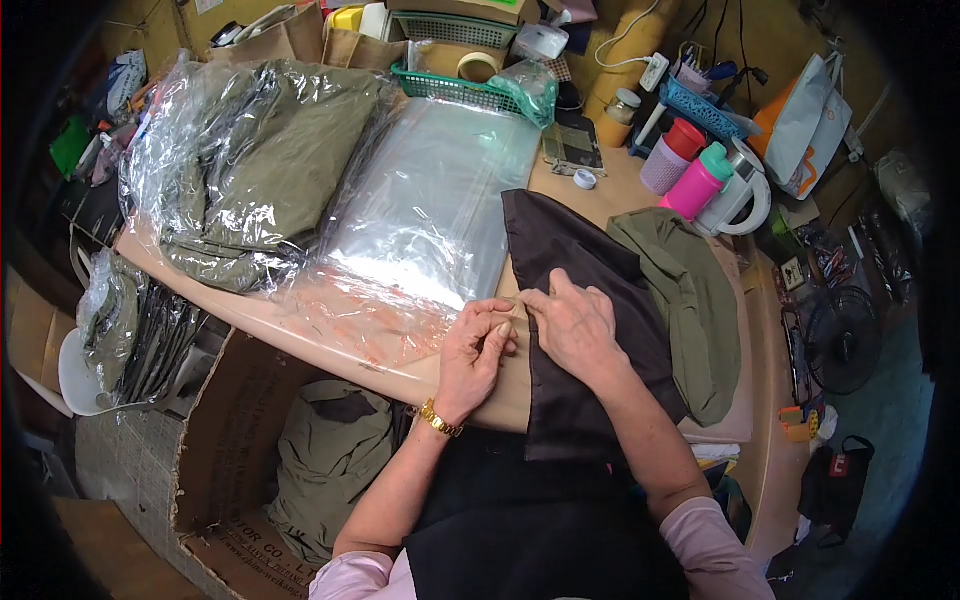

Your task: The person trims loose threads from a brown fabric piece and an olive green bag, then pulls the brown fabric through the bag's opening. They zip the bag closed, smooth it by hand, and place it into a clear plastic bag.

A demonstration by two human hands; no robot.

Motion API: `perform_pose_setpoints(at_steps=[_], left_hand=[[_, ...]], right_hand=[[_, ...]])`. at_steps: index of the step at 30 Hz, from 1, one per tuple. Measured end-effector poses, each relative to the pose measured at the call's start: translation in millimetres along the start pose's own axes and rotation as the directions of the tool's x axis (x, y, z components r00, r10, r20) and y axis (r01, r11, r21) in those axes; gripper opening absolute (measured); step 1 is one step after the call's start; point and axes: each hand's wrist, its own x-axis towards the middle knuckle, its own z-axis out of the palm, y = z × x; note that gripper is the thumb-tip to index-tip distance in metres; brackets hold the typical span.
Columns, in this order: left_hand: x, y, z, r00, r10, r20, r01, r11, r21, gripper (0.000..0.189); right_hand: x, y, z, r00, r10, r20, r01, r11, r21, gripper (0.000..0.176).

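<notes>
Positioned at the near edge of the worktop point(595, 190): dark cloth point(590, 250), draped partly over that edge. Left hand point(478, 360) and right hand point(575, 325) close together at the left border of the dark cloth, with fingers bent; exact grip of each, impossible to tell. Around the left wrist: gold watch point(441, 418). Toward the right edge, against the dark cloth: olive cloth point(695, 310). Left of the dark cloth: flat clear plastic point(430, 190). Toward the left edge: plastic-wrapped olive garment point(280, 160). At the far edge: green basket point(455, 92) with tape roll point(478, 68). Near the far right corner: pink bottle point(697, 185), beside white kettle point(735, 200).
</notes>
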Motion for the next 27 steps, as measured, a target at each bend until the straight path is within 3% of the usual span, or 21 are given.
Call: perform_pose_setpoints(at_steps=[2, 5, 7, 10, 11, 13, 15, 16, 17, 18, 19, 20, 21, 22, 23, 25, 26, 27], left_hand=[[-3, -3, 1, 0.97, -0.244, 0.008, 0.237, 0.934, -0.268, 0.018], [-4, -9, -4, 0.955, -0.286, 0.083, 0.295, 0.867, -0.401, 0.021], [-6, -14, -7, 0.958, -0.268, 0.104, 0.286, 0.858, -0.427, 0.023], [-7, -15, -16, 0.936, -0.315, 0.156, 0.336, 0.67, -0.662, 0.021], [-7, -13, -17, 0.937, -0.312, 0.157, 0.335, 0.673, -0.66, 0.021], [-7, -9, -19, 0.928, -0.361, 0.09, 0.296, 0.571, -0.766, 0.02], [-7, -21, -29, 0.946, -0.3, 0.123, 0.269, 0.515, -0.814, 0.023], [-7, -22, -37, 0.966, -0.168, 0.198, 0.232, 0.219, -0.948, 0.028], [-6, -25, -44, 0.974, -0.022, 0.224, 0.22, -0.109, -0.969, 0.033], [-2, -37, -52, 0.957, 0.196, 0.213, 0.236, -0.102, -0.966, 0.043], [4, -16, -48, 0.956, 0.194, 0.218, 0.241, -0.101, -0.965, 0.043], [7, 9, -46, 0.957, -0.111, 0.269, 0.283, 0.148, -0.947, 0.05], [10, 25, -45, 0.886, -0.408, 0.219, 0.378, 0.365, -0.851, 0.061], [18, 18, -42, 0.868, -0.366, 0.336, 0.488, 0.503, -0.713, 0.076], [21, 15, -26, 0.823, -0.488, 0.292, 0.551, 0.558, -0.62, 0.073], [29, 17, 14, 0.825, -0.556, 0.103, 0.556, 0.766, -0.323, 0.066], [36, 6, 24, 0.825, -0.555, 0.105, 0.556, 0.767, -0.321, 0.066], [44, -13, 32, 0.845, -0.52, 0.124, 0.524, 0.852, 0.007, 0.054]], right_hand=[[1, 0, -5, 0.997, 0.069, -0.032, -0.066, 0.995, 0.076, 0.024], [0, 8, -2, 0.979, 0.203, 0.014, -0.201, 0.952, 0.231, 0.028], [-2, 23, 20, 0.951, 0.304, -0.062, -0.278, 0.924, 0.262, 0.029], [-6, 54, 55, 0.923, 0.371, -0.106, -0.337, 0.908, 0.25, 0.03], [-6, 63, 61, 0.904, 0.398, -0.156, -0.351, 0.9, 0.258, 0.03], [-3, 69, 60, 0.884, 0.453, -0.113, -0.412, 0.871, 0.267, 0.029], [-1, 71, 57, 0.876, 0.477, -0.065, -0.451, 0.86, 0.238, 0.029], [0, 72, 56, 0.874, 0.481, -0.07, -0.454, 0.859, 0.237, 0.029], [0, 72, 56, 0.877, 0.475, -0.071, -0.449, 0.864, 0.229, 0.028], [-1, 71, 56, 0.88, 0.47, -0.07, -0.445, 0.867, 0.223, 0.028], [-2, 70, 57, 0.883, 0.464, -0.068, -0.44, 0.871, 0.218, 0.027], [-2, 70, 58, 0.884, 0.461, -0.073, -0.437, 0.873, 0.218, 0.027], [-1, 71, 59, 0.882, 0.465, -0.071, -0.441, 0.87, 0.222, 0.027], [-1, 71, 60, 0.885, 0.459, -0.081, -0.43, 0.872, 0.234, 0.027], [0, 71, 61, 0.889, 0.45, -0.091, -0.418, 0.875, 0.245, 0.027], [0, 72, 61, 0.885, 0.456, -0.094, -0.419, 0.869, 0.263, 0.028], [-1, 73, 61, 0.88, 0.464, -0.098, -0.424, 0.862, 0.277, 0.028], [-3, 73, 60, 0.878, 0.468, -0.101, -0.427, 0.861, 0.277, 0.028]])
